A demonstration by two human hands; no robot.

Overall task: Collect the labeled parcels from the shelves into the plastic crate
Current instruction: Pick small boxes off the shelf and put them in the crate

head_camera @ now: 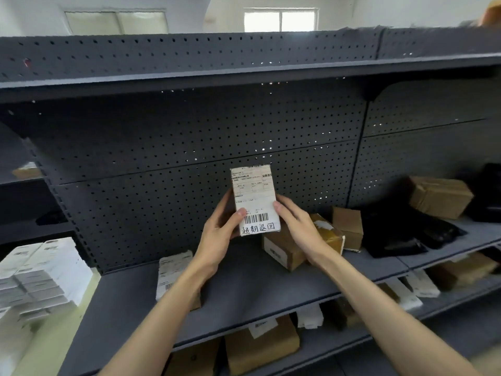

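Note:
I hold a small parcel (254,196) upright in front of the dark pegboard, its white shipping label with a barcode and handwritten characters facing me. My left hand (221,234) grips its left side, thumb on the label near the barcode. My right hand (298,229) holds the right edge, thumb on the label's side. Another labeled parcel (173,270) lies flat on the grey shelf (257,289) below my left forearm. Brown cardboard boxes (284,251) sit behind my right hand. No plastic crate is in view.
Black bags (401,234) and a taped brown box (439,196) lie on the shelf at the right. More parcels (260,346) fill the lower shelf. Stacked white boxes (40,275) stand at the left. An upper shelf (189,80) overhangs above.

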